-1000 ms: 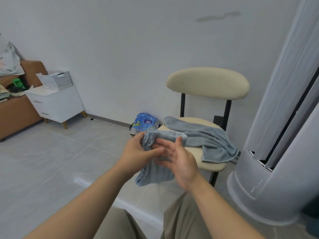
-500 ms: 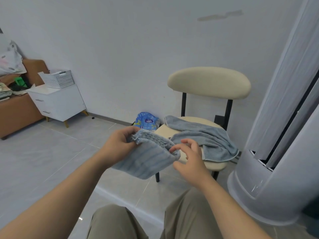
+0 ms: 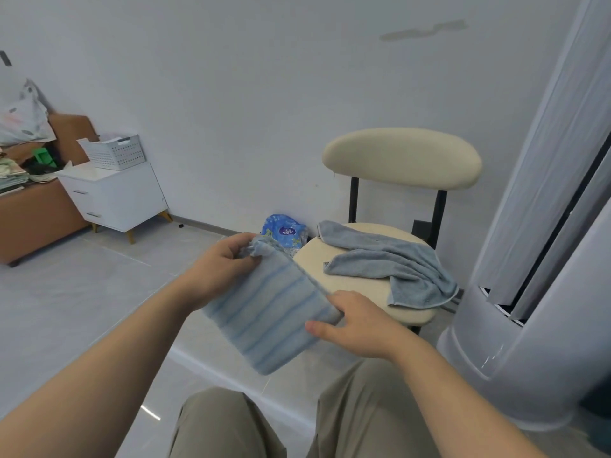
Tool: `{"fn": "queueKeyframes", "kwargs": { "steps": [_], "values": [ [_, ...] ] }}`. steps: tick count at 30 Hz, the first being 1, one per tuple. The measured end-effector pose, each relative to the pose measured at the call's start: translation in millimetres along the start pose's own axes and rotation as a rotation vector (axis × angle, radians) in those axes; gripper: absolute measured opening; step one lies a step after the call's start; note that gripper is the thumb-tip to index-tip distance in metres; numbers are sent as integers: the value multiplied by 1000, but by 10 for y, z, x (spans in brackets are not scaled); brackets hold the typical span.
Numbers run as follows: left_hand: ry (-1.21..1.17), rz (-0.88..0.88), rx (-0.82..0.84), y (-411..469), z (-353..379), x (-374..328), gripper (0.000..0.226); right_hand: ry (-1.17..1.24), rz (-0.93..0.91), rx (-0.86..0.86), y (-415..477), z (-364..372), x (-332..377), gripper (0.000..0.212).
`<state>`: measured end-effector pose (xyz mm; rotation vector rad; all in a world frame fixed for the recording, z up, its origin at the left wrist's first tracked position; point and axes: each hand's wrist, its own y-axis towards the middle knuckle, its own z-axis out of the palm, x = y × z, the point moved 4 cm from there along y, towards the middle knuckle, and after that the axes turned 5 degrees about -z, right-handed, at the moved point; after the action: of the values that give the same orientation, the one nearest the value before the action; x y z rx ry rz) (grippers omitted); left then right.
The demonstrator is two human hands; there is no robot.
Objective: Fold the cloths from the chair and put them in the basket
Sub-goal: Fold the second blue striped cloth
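Two pinches hold the striped cloth (image 3: 271, 312): your left hand (image 3: 220, 269) at its far end, your right hand (image 3: 357, 320) nearer you.

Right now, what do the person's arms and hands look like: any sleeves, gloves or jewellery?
The left forearm and right forearm are bare to the frame edge, no sleeve in view. The left hand and right hand wear no gloves; no ring, watch or bracelet shows. Khaki trousers cover the legs below.
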<state>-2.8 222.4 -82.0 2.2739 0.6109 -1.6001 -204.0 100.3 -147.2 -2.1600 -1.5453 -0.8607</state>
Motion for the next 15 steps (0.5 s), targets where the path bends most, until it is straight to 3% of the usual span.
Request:
{"fn": "queueKeyframes", "kwargs": {
  "steps": [8,11,15],
  "values": [
    [27,-25,-136,-19,42,171,20,1010,-21,13,12,-246,37,63],
    [48,-4,-122,-6,64,111,17,1190,-20,19,11,-317,-31,86],
    [48,-50,-138,30,104,160,19,1300,13,39,20,-296,-147,94]
  ]
}}
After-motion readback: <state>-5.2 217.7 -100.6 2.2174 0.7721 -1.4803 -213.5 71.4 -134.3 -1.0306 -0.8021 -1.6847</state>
